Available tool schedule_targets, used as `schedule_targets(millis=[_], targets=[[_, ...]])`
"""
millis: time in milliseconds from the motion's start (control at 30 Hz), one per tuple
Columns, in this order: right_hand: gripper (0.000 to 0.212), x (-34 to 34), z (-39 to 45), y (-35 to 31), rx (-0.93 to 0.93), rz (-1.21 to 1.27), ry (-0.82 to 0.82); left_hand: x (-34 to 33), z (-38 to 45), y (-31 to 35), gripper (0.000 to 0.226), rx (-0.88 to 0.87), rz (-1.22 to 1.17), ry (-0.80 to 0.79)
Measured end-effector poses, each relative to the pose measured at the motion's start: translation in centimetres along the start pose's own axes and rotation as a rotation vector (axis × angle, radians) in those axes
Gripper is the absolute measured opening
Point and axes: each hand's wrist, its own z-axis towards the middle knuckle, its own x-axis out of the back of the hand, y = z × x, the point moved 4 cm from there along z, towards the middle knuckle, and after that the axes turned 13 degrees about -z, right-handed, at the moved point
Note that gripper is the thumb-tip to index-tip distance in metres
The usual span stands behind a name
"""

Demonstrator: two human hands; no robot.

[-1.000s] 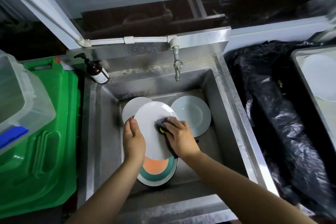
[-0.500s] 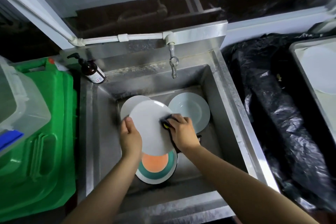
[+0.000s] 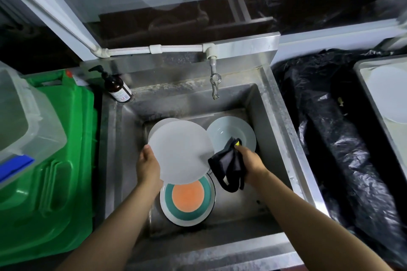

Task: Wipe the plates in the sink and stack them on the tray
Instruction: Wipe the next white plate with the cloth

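Note:
Over the steel sink (image 3: 271,116) my left hand (image 3: 147,165) grips the left rim of a plain white plate (image 3: 180,152), held flat above the basin. My right hand (image 3: 248,160) grips a dark cloth (image 3: 229,165) with a yellow tag at the plate's right edge. Below lie an orange and teal plate (image 3: 187,202), a pale blue plate (image 3: 233,132) and another white plate (image 3: 160,123), mostly hidden. At the far right a metal tray (image 3: 361,86) holds a white plate (image 3: 389,94).
A tap (image 3: 214,81) hangs over the sink's back. A brown soap pump bottle (image 3: 116,88) stands on the back left corner. A green bin lid (image 3: 55,171) and a clear plastic box (image 3: 24,116) lie left. A black bin bag (image 3: 330,127) separates sink and tray.
My right hand with the cloth has slid from the middle of the white plate to its right edge, off the face. The plate has tilted flatter and the cloth now hangs down.

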Motion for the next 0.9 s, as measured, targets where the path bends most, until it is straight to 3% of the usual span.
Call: schedule_targets(millis=[67, 100, 200, 300, 367, 433, 467, 500, 567, 667, 733, 900], targets=[[0.061, -0.5, -0.7, -0.2, -0.075, 0.003, -0.149, -0.4, -0.1, -0.4, 0.038, 0.031, 0.022, -0.026], [0.062, -0.9, -1.4, -0.3, -0.078, -0.023, -0.244, -0.8, -0.2, -0.6, 0.034, 0.039, 0.034, -0.042], [0.033, -1.9, -3.5, -1.2, -0.004, -0.207, -0.401, -1.9, -1.3, -1.0, 0.024, 0.083, 0.055, -0.104], [0.031, -1.7, -3.5, -1.7, 0.096, -0.263, -0.311, -2.6, -1.5, -0.8, 0.03, 0.042, 0.21, -0.169], [0.03, -1.4, -3.1, -1.7, 0.185, -0.315, -0.191, -2.8, -0.4, -0.6, 0.039, -0.096, 0.5, -0.206], [0.025, -1.7, -3.2, -1.9, 0.339, -0.511, -0.068, -3.3, 0.2, -0.1, 0.044, -0.221, 0.717, -0.168], [0.022, -1.9, -3.6, -2.1, 0.437, -0.65, 0.002, -3.7, 0.1, 0.0, 0.045, -0.222, 0.702, -0.168], [0.021, -2.3, -4.0, -2.1, 0.537, -0.781, 0.084, -4.5, -0.6, -0.1, 0.048, -0.134, 0.604, -0.207], [0.032, -3.7, -5.6, -2.2, 0.778, -0.954, 0.197, -6.3, -2.6, -0.3, 0.059, 0.233, 0.221, -0.277], [0.046, -5.9, -7.3, -1.0, 1.201, -1.208, 0.229, -8.4, -4.1, -0.6, 0.081, 0.648, -0.285, -0.323], [0.049, -6.3, -7.7, -0.1, 1.343, -1.3, 0.232, -8.2, -4.1, -0.6, 0.087, 0.7, -0.434, -0.327], [0.061, -6.1, -7.9, 1.3, 1.38, -1.365, -0.015, -6.0, -3.0, -1.2, 0.091, 0.646, -0.473, -0.352]])
